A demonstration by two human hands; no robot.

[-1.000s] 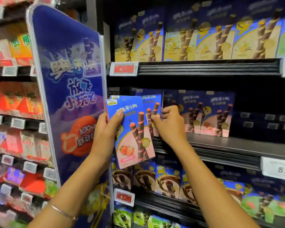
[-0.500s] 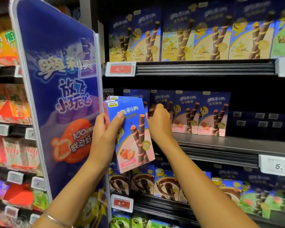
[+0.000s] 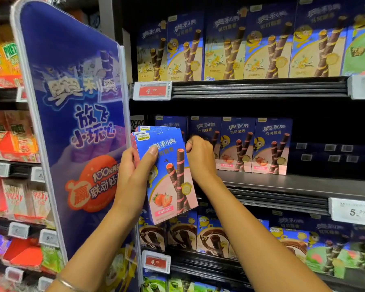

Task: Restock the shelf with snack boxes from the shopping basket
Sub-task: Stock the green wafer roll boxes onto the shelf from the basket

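Here, the left hand grasps a small stack of blue-and-pink cardboard snack boxes printed with strawberries and chocolate wafer rolls. The thumb lies across the front box's upper left part and the fingers wrap behind the stack. The stack is tilted, its top leaning left, and is held in the air before the left end of the grey metal middle shelf.

The right hand reaches just past the stack's right edge to that shelf. Its fingers are curled against a row of 4 matching boxes that stand upright side by side at the shelf's left end. I cannot tell whether it clasps a box or only presses on it. The hand covers the lower part of the 2nd box from the left.

The shelf above carries blue-and-yellow vanilla boxes, with a red-and-white price tag at its front left corner. The shelf below carries blue boxes with brown chocolate pictures. A tall blue advertising panel juts out along the shelving's left edge. A thin metal bracelet circles the left wrist.
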